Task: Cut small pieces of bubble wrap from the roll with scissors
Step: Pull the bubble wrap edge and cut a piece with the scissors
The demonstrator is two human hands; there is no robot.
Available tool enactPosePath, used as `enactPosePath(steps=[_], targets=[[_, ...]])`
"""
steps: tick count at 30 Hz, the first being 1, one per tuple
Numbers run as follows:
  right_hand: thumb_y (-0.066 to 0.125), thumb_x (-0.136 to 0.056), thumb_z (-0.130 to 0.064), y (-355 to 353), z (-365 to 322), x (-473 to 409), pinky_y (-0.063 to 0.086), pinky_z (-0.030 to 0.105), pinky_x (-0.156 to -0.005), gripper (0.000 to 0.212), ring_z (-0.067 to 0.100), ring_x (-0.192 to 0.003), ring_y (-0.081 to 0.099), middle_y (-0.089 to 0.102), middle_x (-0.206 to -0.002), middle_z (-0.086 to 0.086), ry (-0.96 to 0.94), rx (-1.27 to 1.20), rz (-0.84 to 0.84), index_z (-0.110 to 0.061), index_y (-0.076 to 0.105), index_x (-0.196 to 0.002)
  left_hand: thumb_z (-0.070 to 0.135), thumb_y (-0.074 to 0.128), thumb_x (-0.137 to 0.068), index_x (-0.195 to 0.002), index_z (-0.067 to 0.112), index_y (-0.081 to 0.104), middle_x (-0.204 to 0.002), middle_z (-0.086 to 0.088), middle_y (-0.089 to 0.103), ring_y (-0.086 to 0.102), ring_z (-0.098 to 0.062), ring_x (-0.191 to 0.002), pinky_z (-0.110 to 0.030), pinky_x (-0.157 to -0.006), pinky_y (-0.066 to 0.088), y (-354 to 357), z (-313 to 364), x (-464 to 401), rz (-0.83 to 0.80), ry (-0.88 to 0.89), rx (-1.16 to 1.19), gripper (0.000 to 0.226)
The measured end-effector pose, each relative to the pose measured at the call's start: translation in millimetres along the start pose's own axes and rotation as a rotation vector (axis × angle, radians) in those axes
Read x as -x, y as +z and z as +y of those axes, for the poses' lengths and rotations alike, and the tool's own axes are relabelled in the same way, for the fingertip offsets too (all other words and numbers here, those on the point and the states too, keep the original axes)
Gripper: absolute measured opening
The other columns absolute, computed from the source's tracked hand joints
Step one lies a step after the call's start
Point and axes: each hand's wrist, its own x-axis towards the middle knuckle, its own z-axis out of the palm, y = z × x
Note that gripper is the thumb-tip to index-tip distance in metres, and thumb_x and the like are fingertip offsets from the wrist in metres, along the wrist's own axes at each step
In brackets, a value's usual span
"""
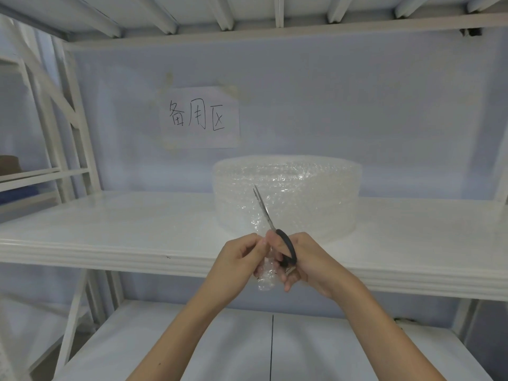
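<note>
A big roll of clear bubble wrap [308, 188] stands on the white middle shelf [110, 232], right of centre. A loose strip of the wrap [265, 276] runs from the roll down between my hands. My left hand [239, 259] pinches the strip at its left edge. My right hand [305, 259] holds black-handled scissors [270, 224], fingers through the loops. The steel blades point up and away, nearly closed, lying against the wrap in front of the roll.
A paper sign with handwritten characters [199, 118] is taped to the pale blue back wall. A lower shelf [192, 347] lies under my forearms. White rack posts [74, 119] and another shelving unit stand at the left.
</note>
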Motion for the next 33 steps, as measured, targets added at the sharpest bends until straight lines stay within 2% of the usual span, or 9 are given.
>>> enactPosePath(steps=[3, 8, 13, 16, 19, 22, 26, 30, 33], targets=[[0.066, -0.069, -0.066, -0.3, -4.5, -2.9, 0.05, 0.029, -0.046, 0.058, 0.019, -0.048, 0.048, 0.051, -0.061, 0.006, 0.0, 0.019, 0.012, -0.011, 0.05, -0.06, 0.02, 0.05, -0.101, -0.083, 0.004, 0.068, -0.071, -0.006, 0.064, 0.048, -0.012, -0.055, -0.022, -0.058, 0.045, 2.0, 3.1, 2.9, -0.027, -0.006, 0.022, 0.03], [0.068, -0.077, -0.059, -0.8, -8.9, -6.2, 0.047, 0.028, -0.044, 0.055, 0.019, -0.045, 0.048, 0.05, -0.06, 0.009, -0.024, 0.031, 0.055, -0.013, 0.052, -0.052, 0.015, 0.05, -0.101, -0.079, 0.007, 0.068, -0.061, 0.004, 0.059, 0.048, -0.01, -0.053, -0.022, -0.057, 0.044, -1.1, 4.1, 3.6, -0.043, -0.01, -0.047, 0.03], [0.068, -0.071, -0.068, -1.9, -20.8, -9.2, 0.051, 0.03, -0.049, 0.065, 0.023, -0.051, 0.053, 0.054, -0.063, 0.014, -0.034, 0.081, 0.067, -0.004, 0.058, -0.066, 0.019, 0.053, -0.1, -0.056, 0.033, 0.061, -0.055, 0.005, 0.053, 0.049, -0.012, -0.053, -0.02, -0.058, 0.043, 1.6, 1.6, 11.2, -0.071, -0.034, -0.075, 0.047], [0.072, -0.072, -0.054, -0.5, -29.2, -6.4, 0.053, 0.029, -0.049, 0.054, 0.02, -0.054, 0.059, 0.062, -0.071, 0.01, -0.096, 0.045, 0.136, 0.0, 0.064, -0.073, 0.017, 0.054, -0.099, -0.056, 0.029, 0.06, -0.057, 0.003, 0.053, 0.049, -0.015, -0.054, -0.025, -0.058, 0.045, -3.1, -1.1, 11.6, -0.036, -0.044, -0.039, 0.045], [0.074, -0.082, -0.021, -4.6, -32.1, -1.8, 0.058, 0.026, -0.053, 0.026, 0.016, -0.07, 0.073, 0.074, -0.093, 0.008, -0.177, -0.021, 0.265, -0.001, 0.073, -0.098, 0.017, 0.055, -0.099, -0.063, 0.022, 0.066, -0.062, -0.003, 0.055, 0.048, -0.015, -0.053, -0.024, -0.055, 0.044, -10.0, -3.4, 10.9, 0.016, -0.058, -0.002, 0.039], [0.072, -0.083, -0.013, -22.3, -27.4, 3.7, 0.057, 0.021, -0.055, 0.028, 0.015, -0.081, 0.076, 0.075, -0.095, -0.001, -0.222, -0.082, 0.405, -0.007, 0.07, -0.11, 0.017, 0.054, -0.1, -0.071, 0.007, 0.067, -0.063, -0.005, 0.054, 0.048, -0.014, -0.053, -0.022, -0.054, 0.043, -13.6, -6.2, 10.5, 0.041, -0.077, 0.007, 0.033], [0.071, -0.086, -0.019, -55.6, -13.5, 14.0, 0.057, 0.022, -0.054, 0.016, 0.019, -0.072, 0.076, 0.075, -0.095, 0.008, -0.195, -0.067, 0.576, -0.005, 0.074, -0.094, 0.019, 0.054, -0.099, -0.073, 0.005, 0.068, -0.062, -0.006, 0.054, 0.048, -0.015, -0.053, -0.022, -0.056, 0.043, -11.5, -8.0, 10.0, 0.039, -0.091, 0.001, 0.032], [0.068, -0.085, -0.044, -85.0, -5.0, 25.8, 0.055, 0.026, -0.045, 0.046, 0.023, -0.048, 0.067, 0.073, -0.073, 0.017, -0.079, 0.073, 0.755, 0.002, 0.072, -0.08, 0.018, 0.055, -0.099, -0.074, 0.007, 0.069, -0.06, -0.002, 0.055, 0.048, -0.013, -0.052, -0.021, -0.055, 0.044, -5.5, -5.3, 6.9, 0.032, -0.09, 0.029, 0.031], [0.061, -0.09, -0.048, -105.6, -1.4, 32.0, 0.05, 0.024, -0.039, 0.056, 0.023, -0.04, 0.06, 0.069, -0.064, 0.02, 0.111, 0.262, 0.811, 0.006, 0.069, -0.073, 0.012, 0.055, -0.097, -0.079, 0.003, 0.071, -0.059, 0.007, 0.057, 0.048, -0.01, -0.051, -0.02, -0.054, 0.044, -1.1, -3.0, 3.4, 0.022, -0.096, 0.054, 0.026]])
